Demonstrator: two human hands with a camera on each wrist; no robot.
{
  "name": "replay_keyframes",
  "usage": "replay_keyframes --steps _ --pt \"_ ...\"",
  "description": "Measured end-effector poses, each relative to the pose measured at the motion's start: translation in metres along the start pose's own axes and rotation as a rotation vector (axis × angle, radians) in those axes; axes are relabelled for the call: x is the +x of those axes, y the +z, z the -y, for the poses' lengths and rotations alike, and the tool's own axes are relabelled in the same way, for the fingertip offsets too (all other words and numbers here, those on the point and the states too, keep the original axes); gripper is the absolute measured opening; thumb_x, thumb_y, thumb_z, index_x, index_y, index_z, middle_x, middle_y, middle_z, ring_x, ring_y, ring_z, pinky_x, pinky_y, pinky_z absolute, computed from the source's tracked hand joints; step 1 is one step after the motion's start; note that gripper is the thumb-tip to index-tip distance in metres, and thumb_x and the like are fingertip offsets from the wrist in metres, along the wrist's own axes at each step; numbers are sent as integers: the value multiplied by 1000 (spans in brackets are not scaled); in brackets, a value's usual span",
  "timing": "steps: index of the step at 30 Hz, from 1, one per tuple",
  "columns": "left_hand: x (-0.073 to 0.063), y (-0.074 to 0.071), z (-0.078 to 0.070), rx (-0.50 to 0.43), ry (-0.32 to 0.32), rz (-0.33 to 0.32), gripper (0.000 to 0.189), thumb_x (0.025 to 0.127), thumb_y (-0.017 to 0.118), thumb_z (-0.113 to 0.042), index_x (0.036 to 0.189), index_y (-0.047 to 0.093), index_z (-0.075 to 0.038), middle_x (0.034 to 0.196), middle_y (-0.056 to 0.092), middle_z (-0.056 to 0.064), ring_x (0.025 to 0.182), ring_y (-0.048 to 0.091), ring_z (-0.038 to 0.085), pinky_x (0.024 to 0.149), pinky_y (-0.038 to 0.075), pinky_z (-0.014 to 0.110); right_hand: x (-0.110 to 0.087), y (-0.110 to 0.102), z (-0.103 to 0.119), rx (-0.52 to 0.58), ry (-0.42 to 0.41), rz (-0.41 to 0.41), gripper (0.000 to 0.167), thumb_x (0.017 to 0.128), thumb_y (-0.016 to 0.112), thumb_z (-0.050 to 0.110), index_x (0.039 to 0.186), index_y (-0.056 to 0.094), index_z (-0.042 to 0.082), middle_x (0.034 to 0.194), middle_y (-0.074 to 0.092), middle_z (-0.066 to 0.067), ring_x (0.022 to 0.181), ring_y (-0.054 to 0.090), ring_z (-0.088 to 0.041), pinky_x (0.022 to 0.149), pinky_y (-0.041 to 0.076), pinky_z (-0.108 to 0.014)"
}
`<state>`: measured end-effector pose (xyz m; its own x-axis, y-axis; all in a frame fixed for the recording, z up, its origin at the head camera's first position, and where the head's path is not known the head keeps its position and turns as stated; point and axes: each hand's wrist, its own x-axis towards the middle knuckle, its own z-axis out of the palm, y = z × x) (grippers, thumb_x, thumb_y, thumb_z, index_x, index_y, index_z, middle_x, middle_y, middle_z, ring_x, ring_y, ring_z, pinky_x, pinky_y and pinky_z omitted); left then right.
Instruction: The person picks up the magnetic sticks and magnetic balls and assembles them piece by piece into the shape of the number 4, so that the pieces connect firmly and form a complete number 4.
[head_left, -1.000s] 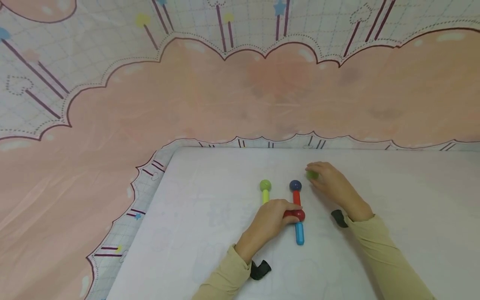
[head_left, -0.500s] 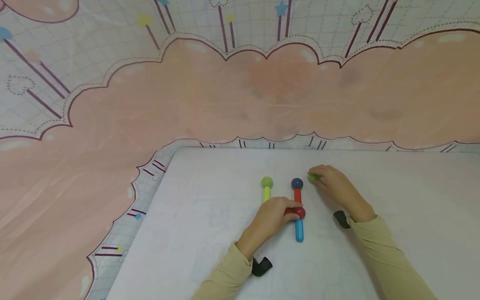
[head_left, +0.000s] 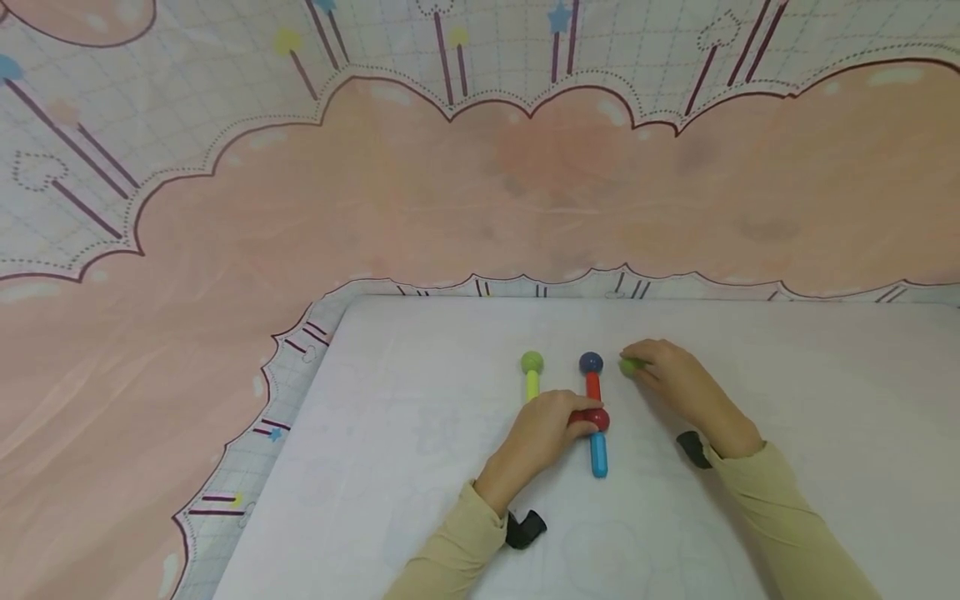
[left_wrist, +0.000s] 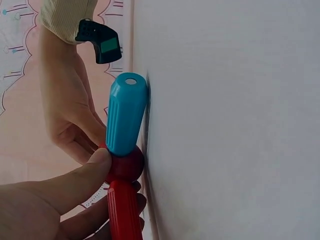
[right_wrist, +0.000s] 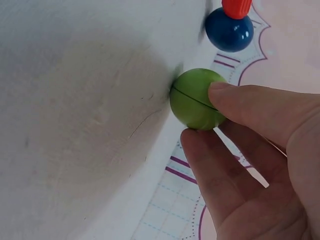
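Observation:
My left hand [head_left: 536, 433] pinches the red ball [head_left: 597, 419] of a joined set of rods and balls. A blue rod [left_wrist: 127, 115] sticks out of that ball on the near side, and a red rod [head_left: 593, 386] runs from it to a dark blue ball [head_left: 591, 363]. Another red rod [left_wrist: 124, 212] lies mostly under my left fingers. Further left, a light green ball [head_left: 532, 362] tops a yellow-green rod [head_left: 532, 385], whose lower end my hand hides. My right hand [head_left: 671, 379] pinches a loose green ball [right_wrist: 196, 99] between thumb and fingers, just right of the dark blue ball.
All the pieces are at a white tabletop [head_left: 405, 467]. A patterned pink cloth [head_left: 420, 200] lies beyond its back and left edges. Black wrist cameras [head_left: 526, 529] sit by both sleeves.
My right hand has moved slightly nearer and to the right with the green ball. My left hand and the joined pieces have shifted a little away from me.

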<state>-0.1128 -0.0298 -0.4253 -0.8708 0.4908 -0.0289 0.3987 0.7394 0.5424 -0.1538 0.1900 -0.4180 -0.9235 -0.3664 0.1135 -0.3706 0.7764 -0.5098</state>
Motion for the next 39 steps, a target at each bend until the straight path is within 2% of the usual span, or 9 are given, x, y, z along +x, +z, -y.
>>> replay_keyframes --steps 3,11,18,29,39 --pt "0 0 1 -2 -8 10 35 89 74 -26 124 71 -22 116 72 -4 96 61 6 86 51 17 -1 0 1 8 5 5 28 89 66 -6 117 67 -6 118 68 -23 114 60 -42 100 47 -56" --pt "2 -1 -1 -27 -26 54 38 89 75 -31 125 70 -23 109 71 -7 86 55 3 74 46 13 -6 1 1 20 37 10 29 91 65 -5 119 66 -5 121 67 -23 117 59 -43 101 46 -57" --pt "3 -1 -1 -47 -38 31 33 89 75 -27 122 72 -23 109 71 -7 89 58 3 80 50 15 -9 2 -2 -29 2 35 29 90 66 -5 118 67 -5 119 68 -21 116 60 -42 100 47 -56" --pt "4 -1 0 -37 -35 14 32 88 75 -27 120 73 -23 110 71 -7 94 59 6 85 50 18 -21 -4 -3 55 -23 74 26 88 68 -3 114 69 -1 113 70 -17 106 65 -36 90 55 -51" --pt "4 0 1 -27 -44 31 33 91 72 -28 124 71 -25 112 72 -7 94 61 5 86 51 18 -33 -7 1 67 -55 131 27 88 71 1 115 69 0 114 70 -14 106 66 -33 88 56 -46"
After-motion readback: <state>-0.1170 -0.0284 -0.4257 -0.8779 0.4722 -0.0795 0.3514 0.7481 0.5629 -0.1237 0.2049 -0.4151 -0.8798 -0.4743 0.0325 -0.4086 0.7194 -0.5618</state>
